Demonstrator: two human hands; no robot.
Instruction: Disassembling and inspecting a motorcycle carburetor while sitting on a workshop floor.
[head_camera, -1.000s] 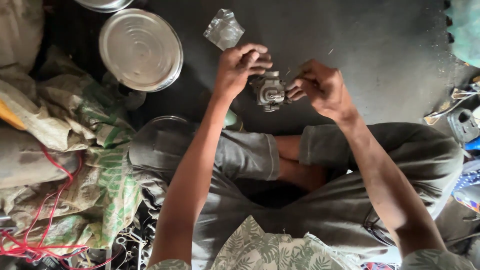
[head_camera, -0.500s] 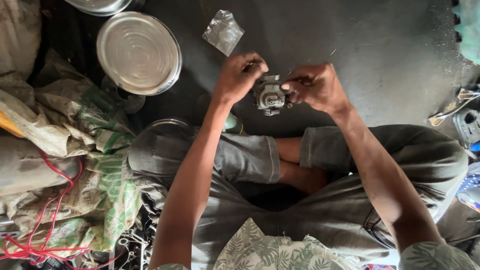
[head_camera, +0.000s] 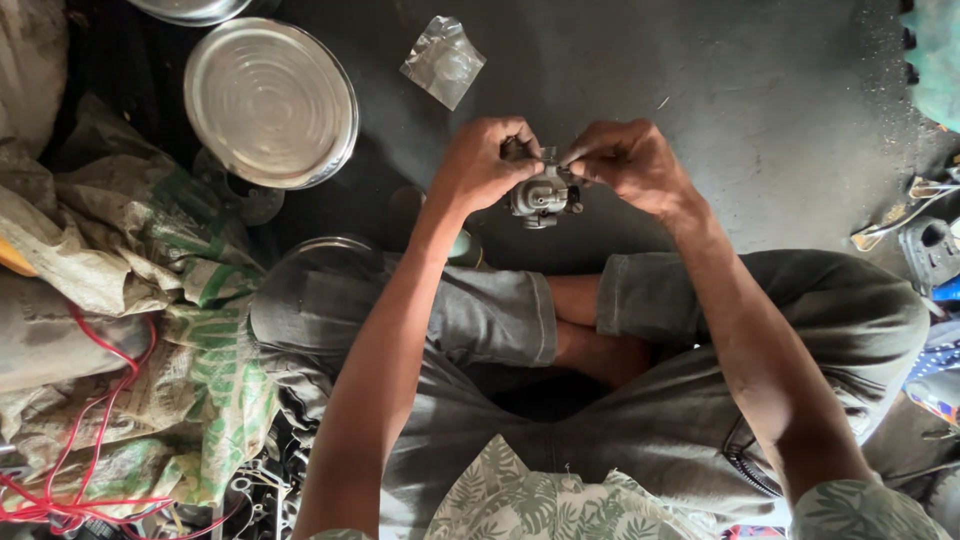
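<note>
A small grey metal part (head_camera: 541, 193) is held above the dark floor (head_camera: 760, 130), beyond the crossed legs, clasped by the left hand (head_camera: 484, 165) and pinched at its top by the right hand (head_camera: 628, 163). Farther left, a round steel plate (head_camera: 270, 102) is noted; beyond, a clear plastic bag (head_camera: 443, 61).

Bare floor (head_camera: 760, 130) ahead open; steel plate (head_camera: 270, 100), plastic bag (head_camera: 443, 60), sacks (head_camera: 130, 300) crowd left; right edge clutter unclear.

2 steel plates (head_camera: 270, 105), 1 plastic bag (head_camera: 443, 60), 1 metal part (head_camera: 540, 192).
</note>
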